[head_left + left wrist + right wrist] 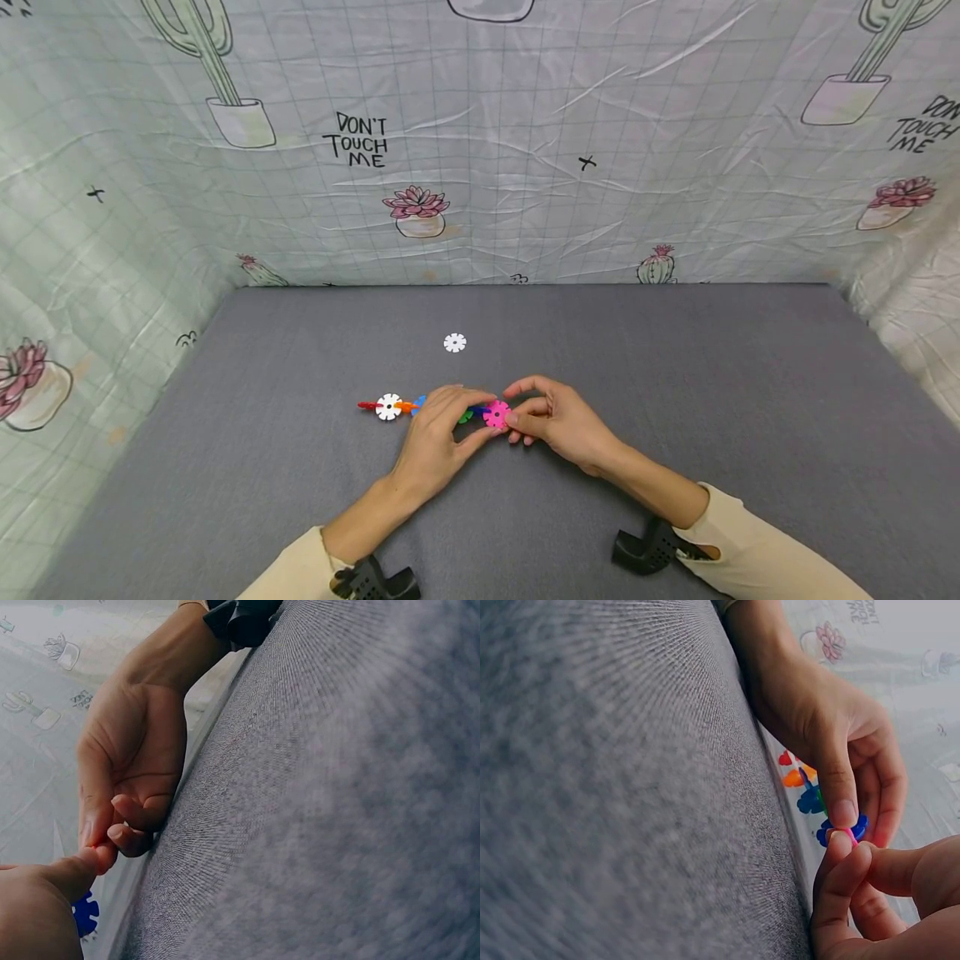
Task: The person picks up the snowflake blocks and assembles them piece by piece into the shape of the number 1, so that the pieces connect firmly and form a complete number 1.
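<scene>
A row of notched plastic discs, linked edge to edge, lies across the grey table: a red disc (367,406), a white disc (388,407), an orange disc (406,407), a blue one, a green one, a dark blue disc (860,825) and a pink disc (497,415) at the right end. My left hand (437,433) arches over the row, hiding its middle, and holds the pink disc between thumb and fingers. From the right, my right hand (558,421) pinches the pink disc's edge between thumb and index finger. In the left wrist view the dark blue disc (86,913) shows below the fingertips.
A loose white notched disc (454,342) lies farther back on the grey table (675,375). A printed cloth (510,167) with cactus drawings hangs behind and at the sides. Black wrist cameras (647,547) sit near both beige sleeves.
</scene>
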A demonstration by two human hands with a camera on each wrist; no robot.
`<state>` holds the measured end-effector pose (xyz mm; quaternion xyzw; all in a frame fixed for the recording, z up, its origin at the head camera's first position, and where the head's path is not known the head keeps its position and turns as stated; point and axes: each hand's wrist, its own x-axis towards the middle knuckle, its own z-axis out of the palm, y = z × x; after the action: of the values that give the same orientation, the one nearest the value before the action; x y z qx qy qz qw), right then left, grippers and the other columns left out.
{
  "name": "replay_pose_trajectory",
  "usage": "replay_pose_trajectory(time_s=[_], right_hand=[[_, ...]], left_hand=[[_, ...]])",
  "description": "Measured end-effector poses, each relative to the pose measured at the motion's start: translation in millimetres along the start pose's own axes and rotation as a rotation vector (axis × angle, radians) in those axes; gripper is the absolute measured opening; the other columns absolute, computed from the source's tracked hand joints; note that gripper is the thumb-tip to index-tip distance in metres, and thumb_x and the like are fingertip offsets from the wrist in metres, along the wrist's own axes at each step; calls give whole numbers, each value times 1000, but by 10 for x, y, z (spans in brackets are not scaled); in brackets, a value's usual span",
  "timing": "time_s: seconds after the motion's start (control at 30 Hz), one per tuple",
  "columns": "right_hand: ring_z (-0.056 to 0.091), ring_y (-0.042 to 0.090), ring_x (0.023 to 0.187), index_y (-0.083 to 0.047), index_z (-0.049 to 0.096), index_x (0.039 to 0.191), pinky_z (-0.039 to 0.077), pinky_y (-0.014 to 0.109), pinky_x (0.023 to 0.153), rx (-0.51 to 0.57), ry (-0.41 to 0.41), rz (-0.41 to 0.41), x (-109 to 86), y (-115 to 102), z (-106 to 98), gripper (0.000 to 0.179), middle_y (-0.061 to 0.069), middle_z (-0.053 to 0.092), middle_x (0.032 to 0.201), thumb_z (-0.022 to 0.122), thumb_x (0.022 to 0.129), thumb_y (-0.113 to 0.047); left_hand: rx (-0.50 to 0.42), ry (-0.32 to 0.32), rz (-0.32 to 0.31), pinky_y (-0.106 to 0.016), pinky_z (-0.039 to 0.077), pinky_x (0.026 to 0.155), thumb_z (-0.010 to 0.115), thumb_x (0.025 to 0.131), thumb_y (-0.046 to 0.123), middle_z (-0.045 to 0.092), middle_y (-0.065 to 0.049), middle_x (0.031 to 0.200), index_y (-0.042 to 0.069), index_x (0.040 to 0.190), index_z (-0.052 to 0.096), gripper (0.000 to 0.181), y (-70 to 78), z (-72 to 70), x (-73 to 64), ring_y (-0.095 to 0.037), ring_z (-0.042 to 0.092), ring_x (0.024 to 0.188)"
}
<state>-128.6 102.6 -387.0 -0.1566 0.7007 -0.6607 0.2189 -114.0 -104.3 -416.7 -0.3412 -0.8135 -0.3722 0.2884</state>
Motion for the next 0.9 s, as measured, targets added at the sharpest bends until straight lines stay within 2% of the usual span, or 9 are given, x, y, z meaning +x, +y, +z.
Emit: replay_pose_trajectory(time_s=[0.2,0.33,0.53,0.67,0.9], right_hand=[[65,27,76,8,47,124,54,30,65,-22,-16,-2,3,-13,-17,37,18,69,91,62,93,-4],[66,28,76,7,47,124,54,30,64,-41,-21,25,14,-44,-51,37,18,69,91,62,93,-8],[64,29,73,6,53,120,53,30,62,-152,71,21,52,-160,-99,32,18,68,91,60,96,-14],[64,32,76,6,55,119,53,33,64,-200,135,-17,167,-245,-140,29,18,68,96,58,97,-14],[64,32,81,1,58,118,52,42,68,-265,216,-59,524,-309,-181,31,15,65,102,63,95,-17]], left_hand=[[-4,-9,0,-45,45,95,85,71,12,70,-4,99,4,110,65,44,0,-2,5,-19,64,93],[1,-10,-11,-38,46,93,85,71,12,70,-3,97,5,109,66,43,2,-2,4,-19,63,93],[-15,-12,-27,-33,46,88,84,72,12,69,-2,96,6,109,66,41,10,-5,13,-18,61,90],[-19,-17,-31,-32,46,88,84,72,11,68,-2,97,6,109,66,41,8,-12,19,-18,61,90],[-26,0,-18,-31,46,86,85,70,10,68,-3,94,5,107,65,42,-2,-6,23,-19,61,87]])
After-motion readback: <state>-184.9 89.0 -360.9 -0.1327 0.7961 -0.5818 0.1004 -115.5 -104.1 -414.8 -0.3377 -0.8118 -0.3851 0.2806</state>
